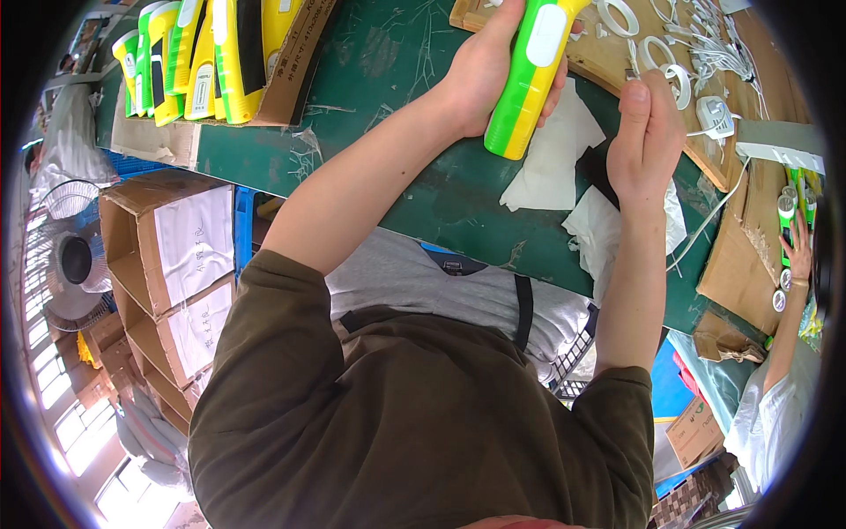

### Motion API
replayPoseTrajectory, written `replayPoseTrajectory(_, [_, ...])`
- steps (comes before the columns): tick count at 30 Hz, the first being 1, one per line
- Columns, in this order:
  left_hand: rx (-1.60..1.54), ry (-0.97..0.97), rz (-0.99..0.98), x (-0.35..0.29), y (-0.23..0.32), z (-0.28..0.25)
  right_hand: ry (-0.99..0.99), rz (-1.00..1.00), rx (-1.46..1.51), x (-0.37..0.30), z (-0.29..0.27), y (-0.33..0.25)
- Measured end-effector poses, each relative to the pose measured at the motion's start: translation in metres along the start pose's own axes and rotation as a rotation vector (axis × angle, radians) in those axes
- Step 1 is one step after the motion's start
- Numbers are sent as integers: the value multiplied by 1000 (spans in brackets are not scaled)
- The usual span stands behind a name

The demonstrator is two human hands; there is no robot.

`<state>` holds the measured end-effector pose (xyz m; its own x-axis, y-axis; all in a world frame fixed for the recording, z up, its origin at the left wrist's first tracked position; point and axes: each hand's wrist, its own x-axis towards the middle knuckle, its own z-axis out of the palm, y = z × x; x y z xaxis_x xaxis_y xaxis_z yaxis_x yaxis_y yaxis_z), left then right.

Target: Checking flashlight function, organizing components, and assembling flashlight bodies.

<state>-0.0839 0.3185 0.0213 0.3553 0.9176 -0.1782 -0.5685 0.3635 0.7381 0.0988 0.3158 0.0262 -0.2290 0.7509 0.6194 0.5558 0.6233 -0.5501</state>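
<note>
A green and yellow flashlight [513,115] with a white panel on its side is in my left hand [480,75], the fingers wrapped round it. Its upper end runs out of the picture. To the right, my right hand [648,141] is raised with its fingers pinched together. A small pale piece shows at the fingertips, too small to name. Crumpled white paper [551,154] lies on the green tabletop [432,189] between and below my hands. Just beyond the right hand are several white rings [618,16] and a bundle of white cables [718,48].
A cardboard carton [295,66] packed with several similar flashlights stands at the upper left. A white plug adapter [715,117] lies at the right by a wooden board's edge. A co-worker's hand [798,249] is at the far right. Open boxes [132,238] and a fan [75,260] stand left.
</note>
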Motion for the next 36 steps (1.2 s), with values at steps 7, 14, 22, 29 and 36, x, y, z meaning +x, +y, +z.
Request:
replayPoseTrajectory(7, [-5,8,9,0,-1,4,4,-4,7,-2,-2,2])
replayPoseTrajectory(14, [-11,-27,-14,0,-1,1,-4,-5,11,-2,-2,2])
replayPoseTrajectory(22, [-6,14,15,2,2,2,-10,2,22,3,-1,1])
replayPoseTrajectory(29, [85,-20,50,-3,0,7,-4,-14,27,3,-3,1])
replayPoseTrajectory(36, [94,-30,106,-5,-1,0,-70,81,55,2,0,-6])
